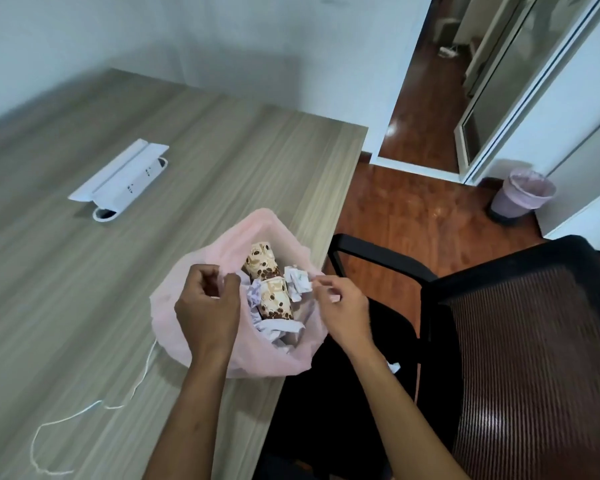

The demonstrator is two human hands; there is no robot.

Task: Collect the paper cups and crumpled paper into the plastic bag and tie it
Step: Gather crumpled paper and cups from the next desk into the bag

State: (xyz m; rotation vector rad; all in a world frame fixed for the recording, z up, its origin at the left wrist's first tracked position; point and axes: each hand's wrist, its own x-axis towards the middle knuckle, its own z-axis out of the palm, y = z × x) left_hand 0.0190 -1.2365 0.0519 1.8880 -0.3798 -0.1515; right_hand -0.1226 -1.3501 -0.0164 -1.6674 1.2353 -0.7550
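A pink plastic bag (174, 317) lies open at the right edge of the wooden table (84, 271). Inside it are two paper cups with a coffee-bean print, one farther back (261, 259) and one nearer (276, 299), among pieces of crumpled white paper (297, 282). My left hand (207, 306) pinches the bag's left rim with curled fingers. My right hand (340, 306) pinches the right rim. The bag's mouth is held apart between them.
A white string (84, 410) trails from the bag across the table's near part. A white socket box with its lid up (125, 178) sits in the table. A black mesh chair (499, 341) stands to the right, and a lined bin (523, 195) stands on the floor.
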